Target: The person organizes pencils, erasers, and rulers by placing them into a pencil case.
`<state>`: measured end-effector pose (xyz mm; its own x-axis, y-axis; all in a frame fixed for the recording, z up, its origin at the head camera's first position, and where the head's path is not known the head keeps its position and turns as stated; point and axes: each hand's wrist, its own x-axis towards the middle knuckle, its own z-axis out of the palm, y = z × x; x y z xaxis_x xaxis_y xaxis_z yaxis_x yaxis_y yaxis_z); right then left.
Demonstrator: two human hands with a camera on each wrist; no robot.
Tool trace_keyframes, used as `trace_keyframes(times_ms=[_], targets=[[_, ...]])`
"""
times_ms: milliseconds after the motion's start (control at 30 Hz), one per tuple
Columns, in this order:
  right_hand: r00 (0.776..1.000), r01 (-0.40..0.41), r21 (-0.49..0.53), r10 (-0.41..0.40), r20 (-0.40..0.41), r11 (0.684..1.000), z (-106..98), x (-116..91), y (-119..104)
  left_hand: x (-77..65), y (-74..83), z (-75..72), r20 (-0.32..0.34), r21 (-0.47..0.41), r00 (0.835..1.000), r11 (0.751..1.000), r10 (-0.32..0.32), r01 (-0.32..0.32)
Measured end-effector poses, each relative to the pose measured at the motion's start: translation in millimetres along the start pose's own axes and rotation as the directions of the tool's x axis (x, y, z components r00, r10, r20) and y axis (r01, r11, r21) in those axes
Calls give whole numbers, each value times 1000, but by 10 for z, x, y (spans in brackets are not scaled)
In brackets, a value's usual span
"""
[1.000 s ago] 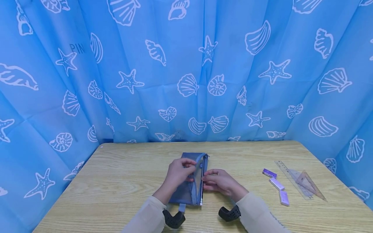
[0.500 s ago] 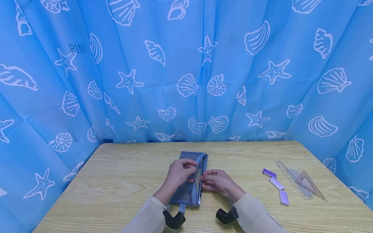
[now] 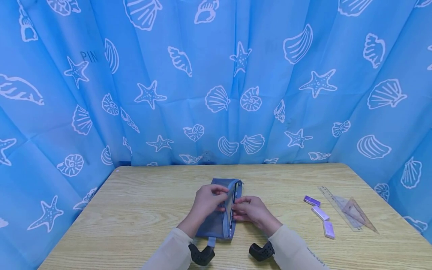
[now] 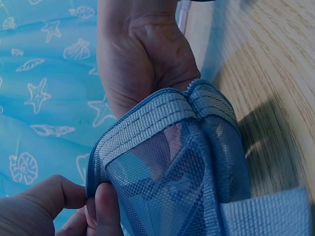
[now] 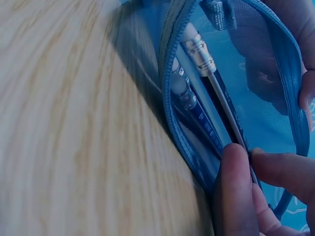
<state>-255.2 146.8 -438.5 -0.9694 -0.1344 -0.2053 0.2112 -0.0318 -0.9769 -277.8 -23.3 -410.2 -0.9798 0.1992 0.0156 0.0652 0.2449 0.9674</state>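
A blue-grey mesh zip pouch (image 3: pixel 210 225) stands unzipped along its right side, in the middle of the table. My left hand (image 3: pixel 206 202) pinches one zipper edge between thumb and fingers, holding the mouth wide. In the right wrist view, my right hand (image 5: pixel 280 189) pinches a dark pencil (image 5: pixel 224 105) with a metal ferrule and pale eraser end, within the pouch opening. Beside it in the pouch lie more blue pencils (image 5: pixel 203 122) with white eraser ends. The left wrist view shows the right hand (image 4: pixel 157 54) behind the pouch's zipper edge (image 4: pixel 147 118).
On the right of the table (image 3: pixel 141 210) lie a dark purple small box (image 3: pixel 312 200) and two paler ones in a row. Further right, a clear ruler (image 3: pixel 329 197) overlaps a set square (image 3: pixel 359 216). A shell-print curtain (image 3: pixel 216 82) hangs behind the table.
The pencil has moved left from the pouch's right edge into its opening, and its near end has drawn in. My right hand shifted slightly left with it; my left hand kept its grip.
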Motion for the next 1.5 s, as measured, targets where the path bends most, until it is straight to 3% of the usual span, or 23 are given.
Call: trace_keyframes(times_ms=[267, 900, 1267, 1500], targets=[[999, 23, -87, -27, -38, 996, 30, -1, 3, 11, -2, -2, -4, 11, 1000, 1000, -4, 4], [998, 37, -146, -43, -38, 989, -32, -11, -41, 16, -4, -21, -15, -6, 1000, 1000, 2, -2], [984, 44, -287, -92, -156, 957, -297, -7, -192, 27, -18, -36, -14, -26, 1000, 1000, -2, 1], [967, 50, -432, -153, -205, 901, -544, -44, -337, 22, -17, -57, -13, -27, 1000, 1000, -6, 5]])
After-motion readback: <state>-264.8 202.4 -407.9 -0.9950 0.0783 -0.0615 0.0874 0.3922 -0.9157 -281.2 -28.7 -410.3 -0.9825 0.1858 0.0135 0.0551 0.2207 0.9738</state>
